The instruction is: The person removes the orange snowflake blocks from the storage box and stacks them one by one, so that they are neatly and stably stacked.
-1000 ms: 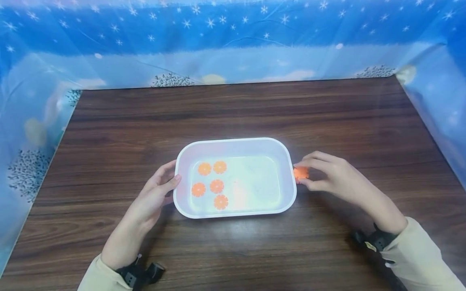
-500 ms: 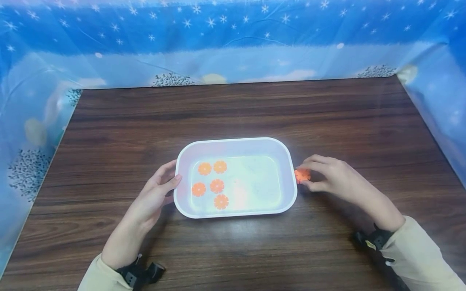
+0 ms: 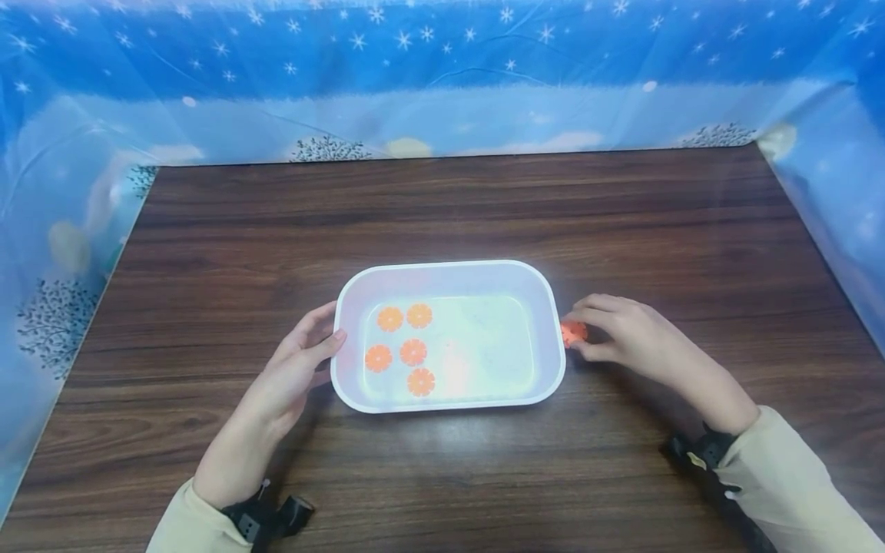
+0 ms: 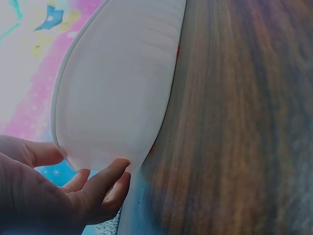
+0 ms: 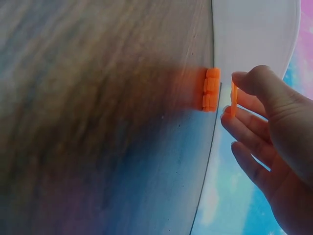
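Note:
A white rectangular tub (image 3: 487, 349) with rounded corners stands mid-table. Several orange notched discs (image 3: 412, 352) lie flat inside, spread over its left half. My left hand (image 3: 293, 369) grips the tub's left end, thumb over the rim and fingertips against the outer wall (image 4: 117, 88). Just outside the tub's right end, my right hand (image 3: 625, 338) pinches one thin orange disc (image 5: 234, 100) between thumb and fingers. In the right wrist view it shows edge-on, slightly above a short stack of orange discs (image 5: 211, 89) on the table. From the head view, the fingers and tub rim partly cover that stack.
The dark wood-grain table (image 3: 442, 207) reaches back to a blue snowflake-printed curtain (image 3: 442, 77), which also hangs along both sides. Black wrist cameras (image 3: 266, 518) are strapped on both wrists, below pale sleeves (image 3: 795, 476).
My right hand stays beside the tub's right end, with only a small shift of the fingers around the orange discs. My left hand, the tub and the discs inside keep their places.

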A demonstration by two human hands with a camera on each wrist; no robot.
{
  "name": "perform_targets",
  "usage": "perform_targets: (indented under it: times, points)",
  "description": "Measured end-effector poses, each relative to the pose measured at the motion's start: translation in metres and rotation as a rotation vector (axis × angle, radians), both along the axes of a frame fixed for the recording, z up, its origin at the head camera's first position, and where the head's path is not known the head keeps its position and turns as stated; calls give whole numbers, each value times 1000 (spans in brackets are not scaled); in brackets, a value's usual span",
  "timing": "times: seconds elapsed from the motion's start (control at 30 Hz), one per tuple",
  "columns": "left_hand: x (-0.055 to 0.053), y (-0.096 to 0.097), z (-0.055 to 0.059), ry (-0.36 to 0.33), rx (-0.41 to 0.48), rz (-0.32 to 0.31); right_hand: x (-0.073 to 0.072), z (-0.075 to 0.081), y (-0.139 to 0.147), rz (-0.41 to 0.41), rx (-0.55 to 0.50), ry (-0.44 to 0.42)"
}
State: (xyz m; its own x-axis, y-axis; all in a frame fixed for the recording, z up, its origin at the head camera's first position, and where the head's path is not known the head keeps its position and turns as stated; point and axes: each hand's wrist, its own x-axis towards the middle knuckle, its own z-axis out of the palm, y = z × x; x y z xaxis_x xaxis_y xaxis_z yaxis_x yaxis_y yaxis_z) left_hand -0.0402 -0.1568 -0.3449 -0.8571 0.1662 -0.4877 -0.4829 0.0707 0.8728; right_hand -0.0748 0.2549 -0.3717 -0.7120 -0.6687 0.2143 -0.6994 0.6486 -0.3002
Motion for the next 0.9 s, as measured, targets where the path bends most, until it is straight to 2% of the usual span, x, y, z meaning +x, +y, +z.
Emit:
perform_targets:
  times: [0.43, 0.9]
  points:
    - [0, 0, -3, 28, 20, -4, 1, 0, -1, -21, 53, -35]
    - [0, 0, -2, 7, 6, 4, 2, -1, -3, -27, 49, -26]
